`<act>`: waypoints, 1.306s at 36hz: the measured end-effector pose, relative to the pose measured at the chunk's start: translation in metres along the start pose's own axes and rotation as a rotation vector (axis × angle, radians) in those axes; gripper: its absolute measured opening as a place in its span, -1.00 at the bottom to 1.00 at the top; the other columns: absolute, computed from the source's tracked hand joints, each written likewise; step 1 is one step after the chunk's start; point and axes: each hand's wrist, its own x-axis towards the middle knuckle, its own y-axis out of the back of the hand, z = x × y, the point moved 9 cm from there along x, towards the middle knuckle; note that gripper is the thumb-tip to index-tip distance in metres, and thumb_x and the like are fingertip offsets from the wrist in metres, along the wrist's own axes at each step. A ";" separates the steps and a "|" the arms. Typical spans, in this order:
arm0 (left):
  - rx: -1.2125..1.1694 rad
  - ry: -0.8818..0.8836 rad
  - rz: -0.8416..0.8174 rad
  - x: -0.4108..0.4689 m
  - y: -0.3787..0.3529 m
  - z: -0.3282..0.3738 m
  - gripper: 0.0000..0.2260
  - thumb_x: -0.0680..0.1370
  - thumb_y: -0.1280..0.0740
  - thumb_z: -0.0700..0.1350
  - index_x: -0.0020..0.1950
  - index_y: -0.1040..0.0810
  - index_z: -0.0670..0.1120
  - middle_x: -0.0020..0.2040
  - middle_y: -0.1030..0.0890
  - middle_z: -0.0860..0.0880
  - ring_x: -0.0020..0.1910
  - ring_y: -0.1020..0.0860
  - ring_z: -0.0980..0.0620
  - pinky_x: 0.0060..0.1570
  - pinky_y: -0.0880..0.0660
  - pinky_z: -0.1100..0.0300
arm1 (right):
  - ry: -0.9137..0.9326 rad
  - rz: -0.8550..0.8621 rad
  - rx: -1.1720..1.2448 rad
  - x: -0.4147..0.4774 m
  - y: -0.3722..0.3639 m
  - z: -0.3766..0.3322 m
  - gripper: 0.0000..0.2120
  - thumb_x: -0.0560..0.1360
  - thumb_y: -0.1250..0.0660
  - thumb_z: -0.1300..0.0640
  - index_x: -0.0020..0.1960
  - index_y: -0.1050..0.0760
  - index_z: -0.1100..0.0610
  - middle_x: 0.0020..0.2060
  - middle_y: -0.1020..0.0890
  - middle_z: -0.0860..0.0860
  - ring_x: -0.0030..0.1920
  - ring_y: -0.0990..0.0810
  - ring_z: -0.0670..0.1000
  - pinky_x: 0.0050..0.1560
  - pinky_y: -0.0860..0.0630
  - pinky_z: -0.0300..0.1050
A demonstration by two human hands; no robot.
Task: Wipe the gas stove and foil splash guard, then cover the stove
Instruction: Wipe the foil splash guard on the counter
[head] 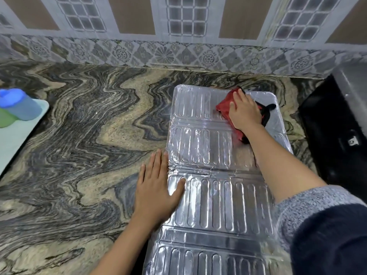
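Observation:
The silver foil splash guard (206, 147) lies flat on the marbled stone counter, its ribbed panels running from the front edge toward the wall. My right hand (245, 110) presses a red and black cloth (225, 105) onto the guard's far right panel. My left hand (156, 187) rests flat, fingers spread, on the guard's left edge, partly on the counter. The black gas stove (337, 135) sits at the right edge of the view, mostly cut off.
The swirled grey and tan counter (89, 135) stretches left of the guard. At the far left, a blue and a green plastic container (17, 105) stand on a pale green board (14, 143). A patterned tile wall (162, 52) bounds the back.

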 end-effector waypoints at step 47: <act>-0.092 -0.079 0.163 -0.008 0.063 0.030 -0.29 0.52 0.07 0.36 0.49 0.35 0.07 0.51 0.33 0.09 0.49 0.31 0.15 0.48 0.24 0.06 | -0.093 0.296 0.199 -0.082 0.132 -0.013 -0.80 0.55 -0.22 0.14 0.06 -0.56 0.20 -0.08 -0.63 0.19 -0.07 -0.56 0.21 -0.28 -0.38 -0.11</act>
